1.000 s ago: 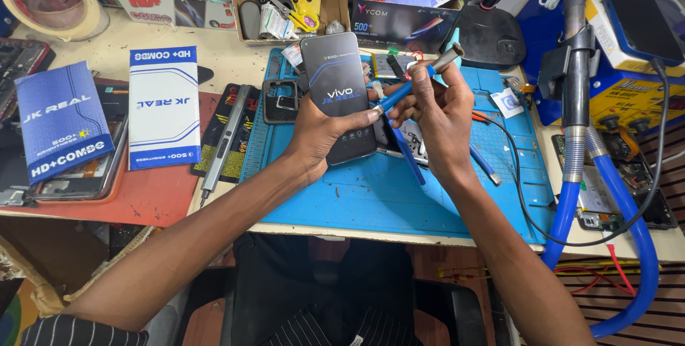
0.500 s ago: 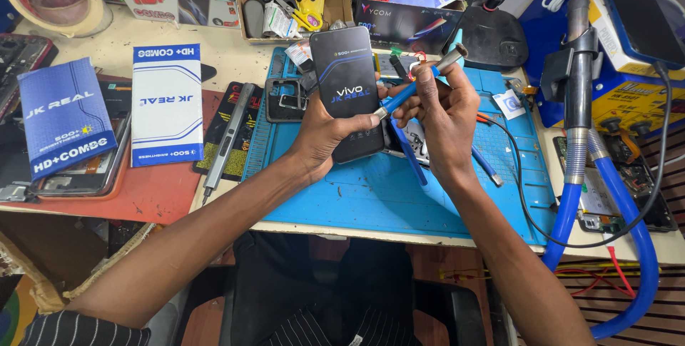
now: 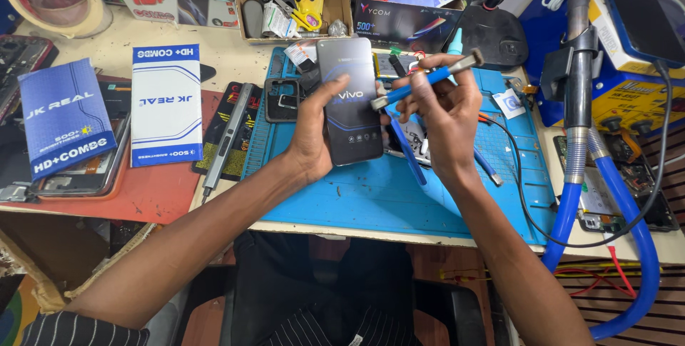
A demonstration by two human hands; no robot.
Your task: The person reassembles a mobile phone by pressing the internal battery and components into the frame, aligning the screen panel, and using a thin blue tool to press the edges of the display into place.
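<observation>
Holding entry, head view: left hand [image 3: 312, 134] grips a dark smartphone [image 3: 349, 103] upright over the blue work mat [image 3: 399, 189]. At its 3 o'clock, right hand [image 3: 442, 114] pinches a blue-handled tool [image 3: 421, 80], tip touching the phone's right edge. Judged: prying barely begun; casing appears unopened.

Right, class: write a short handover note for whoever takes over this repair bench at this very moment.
Left hand: grips the dark phone, back facing up, above the blue mat.
Right hand: holds a blue tool, its tip at the phone's right edge.
Done: the phone is off the mat with the tool set at its edge.
Left: the back looks still on; no gap shows. A cardboard tray of small parts sits behind.
</observation>
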